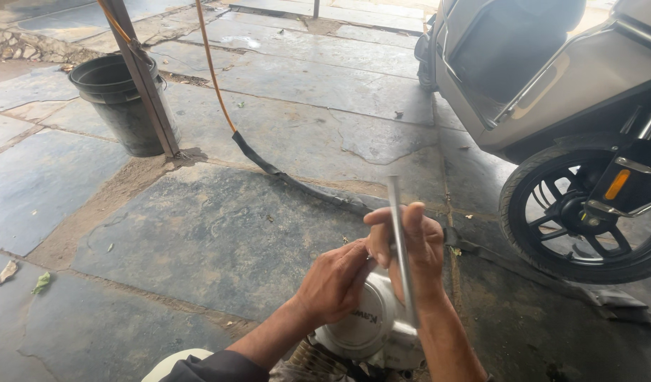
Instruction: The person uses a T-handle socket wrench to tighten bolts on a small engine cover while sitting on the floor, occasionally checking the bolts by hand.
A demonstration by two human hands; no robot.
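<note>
Engine cover (364, 327), round and pale grey with dark lettering across its face, sits low above the stone floor (198, 233). Right hand (410, 247) is wrapped around a metal rod (400, 240), upright; keep it straight. Left hand (334, 283), fingers curled, touches the cover. Scooter (552, 106) at right.

We see the engine cover (368, 327) lowest in view, on the stone floor (198, 233). Our left hand (332, 283) rests on the cover's upper edge; our right hand (410, 244), just to its right and touching it, holds a metal rod (398, 233) that stands upright. A hose (269, 166) runs across the floor behind the hands. At far left, a bucket (120, 102) stands behind a leaning post (145, 81). To the right stands a scooter (552, 78), its wheel (587, 212) on the floor, near the right hand.
</note>
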